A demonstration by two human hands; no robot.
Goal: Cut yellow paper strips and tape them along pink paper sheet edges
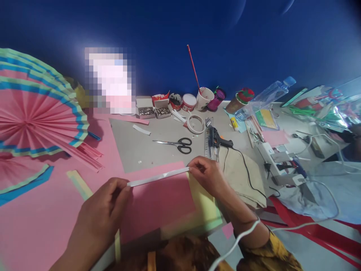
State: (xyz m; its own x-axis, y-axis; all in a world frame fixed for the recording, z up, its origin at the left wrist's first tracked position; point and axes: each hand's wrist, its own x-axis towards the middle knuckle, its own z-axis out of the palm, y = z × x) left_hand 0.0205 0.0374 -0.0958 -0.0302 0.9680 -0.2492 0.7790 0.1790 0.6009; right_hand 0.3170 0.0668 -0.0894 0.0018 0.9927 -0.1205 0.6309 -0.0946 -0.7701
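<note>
A narrow white strip (159, 177) is stretched between my two hands, above the top edge of a pink paper sheet (160, 205). My left hand (113, 199) pinches the strip's left end between thumb and fingers. At its right end, my right hand (204, 171) grips it with closed fingertips. Under the pink sheet, yellow paper (204, 199) shows at the right. Black-handled scissors (176, 143) lie just beyond the strip on the grey table. A roll of white tape (195, 124) rests farther back.
Folded pink paper fans (36, 113) stand at the left. A glue gun (221, 140) lies beside a ruler, with a folded cloth (242, 177) nearer. Boxes of metal bits (146, 112) and cups (205, 99) line the back. A white cable crosses near my right forearm.
</note>
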